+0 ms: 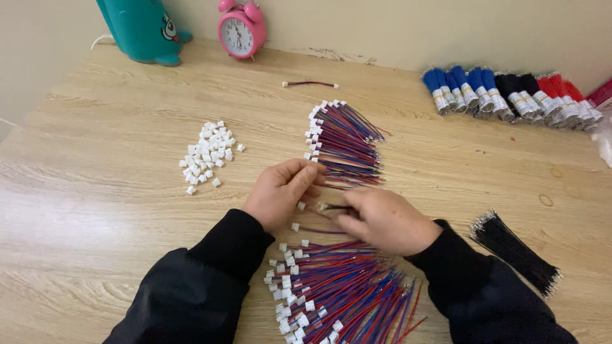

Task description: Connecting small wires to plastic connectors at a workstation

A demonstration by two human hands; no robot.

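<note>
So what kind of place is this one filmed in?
Probably a small home or workshop bench for hand assembly of wire leads. The wooden table carries fanned red-and-blue wires with white plugs, a heap of loose white connector housings, and taped wire bundles along the wall.

The table (108,159) is pale wood-grain laminate, smooth with a soft sheen. The loose connectors (207,156) are white plastic, slightly glossy. The wires (344,143) above the hands and the pile (344,296) below them have smooth red and blue plastic insulation, with white plastic housings at one end and bare metal tips at the other. The black bundle (513,250) is matt, with glinting metal ends. The bundles (510,95) at the back look like plastic-coated wire wrapped in pale tape. The clock (241,30) is glossy pink, the teal figure (141,28) shiny plastic. Both sleeves (204,280) are matt black cloth.
</note>
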